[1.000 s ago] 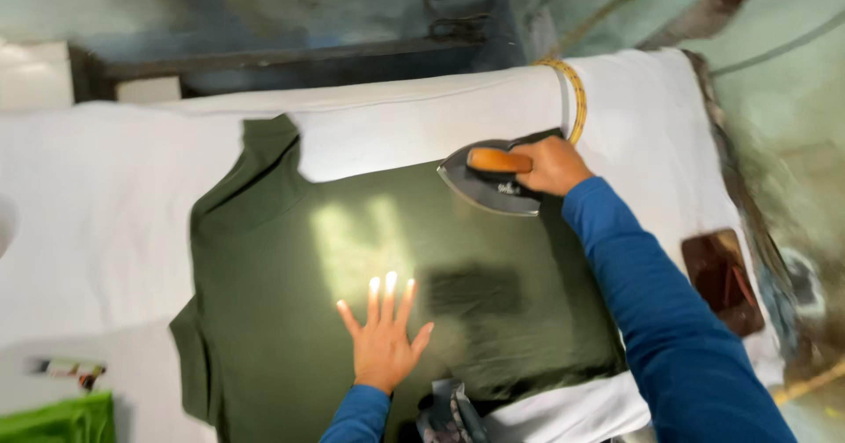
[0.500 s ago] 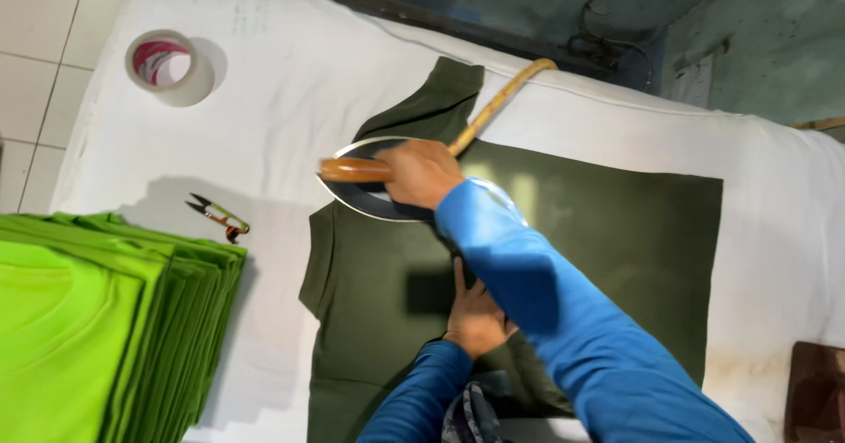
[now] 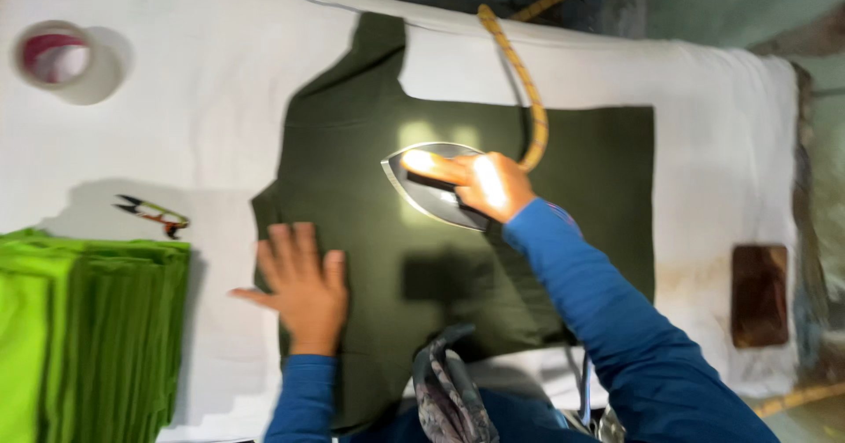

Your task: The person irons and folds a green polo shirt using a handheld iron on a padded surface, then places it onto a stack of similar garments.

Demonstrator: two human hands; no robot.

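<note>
Both hands work: my right hand (image 3: pixel 493 183) fingers grip the iron (image 3: pixel 431 197); my left hand (image 3: pixel 299 285), at 8 o'clock, spreads wide on the olive T-shirt (image 3: pixel 563 170).

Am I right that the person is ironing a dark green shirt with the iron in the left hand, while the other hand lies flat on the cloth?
Not quite. The head view shows the right hand gripping the iron on the dark green shirt; it is the left hand that lies flat on the cloth.
</note>
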